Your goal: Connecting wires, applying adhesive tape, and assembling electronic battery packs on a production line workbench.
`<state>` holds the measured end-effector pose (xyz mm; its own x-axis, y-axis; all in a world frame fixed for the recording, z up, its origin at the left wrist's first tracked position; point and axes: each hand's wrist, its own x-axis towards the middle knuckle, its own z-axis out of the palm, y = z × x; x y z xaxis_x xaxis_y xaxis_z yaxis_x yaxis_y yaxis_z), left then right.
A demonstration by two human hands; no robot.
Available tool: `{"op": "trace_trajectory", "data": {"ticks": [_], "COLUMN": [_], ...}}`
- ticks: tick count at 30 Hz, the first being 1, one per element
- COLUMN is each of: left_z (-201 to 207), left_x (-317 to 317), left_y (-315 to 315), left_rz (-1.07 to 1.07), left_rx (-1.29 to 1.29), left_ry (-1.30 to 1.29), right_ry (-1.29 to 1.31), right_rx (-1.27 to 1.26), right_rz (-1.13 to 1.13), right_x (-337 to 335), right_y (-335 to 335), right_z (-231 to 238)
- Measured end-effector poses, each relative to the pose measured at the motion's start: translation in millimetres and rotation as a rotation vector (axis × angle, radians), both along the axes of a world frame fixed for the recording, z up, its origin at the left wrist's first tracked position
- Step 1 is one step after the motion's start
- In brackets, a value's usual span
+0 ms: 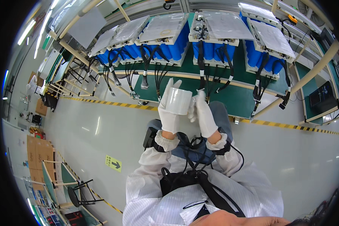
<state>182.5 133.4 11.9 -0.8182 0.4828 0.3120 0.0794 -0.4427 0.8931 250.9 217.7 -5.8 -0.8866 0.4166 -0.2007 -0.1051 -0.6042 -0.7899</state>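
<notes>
My left hand [168, 115], in a white glove, is wrapped round a wide roll of translucent white tape [178, 101], with its fingers showing above the far rim. At the roll's right side is my right hand [204, 115], gloved too, its fingers curled in close to the edge; anything they pinch is too small to make out. Just beyond both hands, bundles of black cables [201, 71] hang down from packs of blue cylinders [172, 51] with white frames. Sheets of clear plastic [162, 26] cover the tops of these packs.
The packs stand in a row on a green-topped bench [237, 101] with tan tube legs. Yellow-black tape [113, 103] runs along the floor. At the left are cardboard boxes [39, 156] and a black stool [79, 194]; a side bench [310, 98] stands at the right.
</notes>
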Motion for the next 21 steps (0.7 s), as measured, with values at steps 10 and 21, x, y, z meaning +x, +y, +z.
{"op": "trace_trajectory", "data": {"ticks": [10, 21], "left_z": [-30, -102], "left_x": [-24, -24], "left_y": [-1, 35], "left_rz": [-0.024, -0.018], "left_rx": [-0.079, -0.039], "left_ry": [-0.172, -0.056], "right_ry": [0.179, 0.026], "right_rx": [-0.012, 0.68], "right_rz": [0.026, -0.374], "right_x": [-3, -1], "right_y": [18, 54], "right_z": [-19, -50]}}
